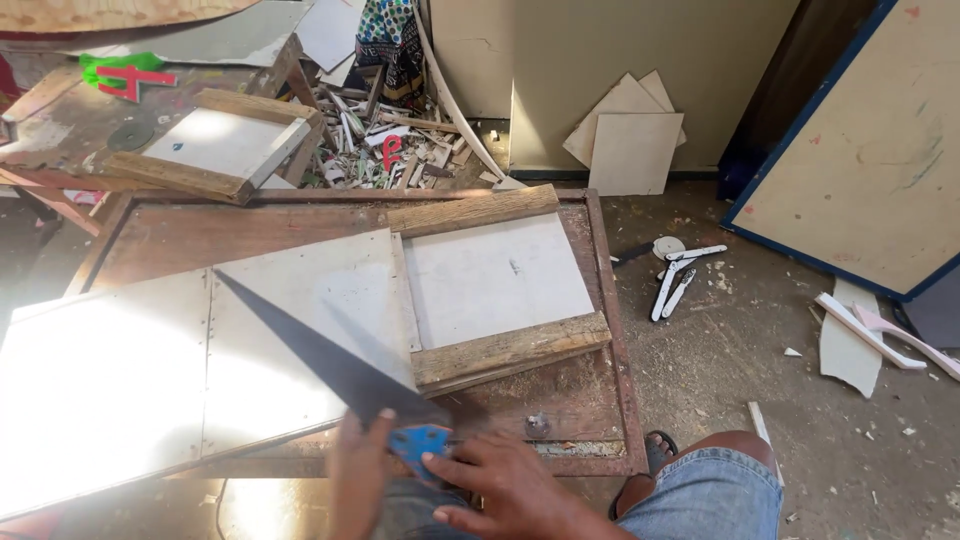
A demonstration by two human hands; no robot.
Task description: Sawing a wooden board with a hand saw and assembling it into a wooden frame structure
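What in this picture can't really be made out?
Head view only:
- Blue saw handle: mostly covered by the left hand and right hand.
- Left hand: blurred, grip unclear.
- White panel: washed out by sun glare.
- Scrap pile: pieces too small to tell.
- Sandalled foot: partly hidden behind the table frame.

Strong daylight fell from the left and burned out the pale panel [100, 390] on the workbench [620, 330], so its surface read as flat white glare with no detail. A second glare patch lay on the floor below the bench edge. The far room sat in softer, even shade, and the concrete floor [850, 440] stayed clear and well exposed. The saw blade [320, 355] cast a faint shadow on the panel. The left hand [358, 480] was smeared by motion blur (the right hand [500, 485] less so). Lines bowed slightly toward the frame edges.
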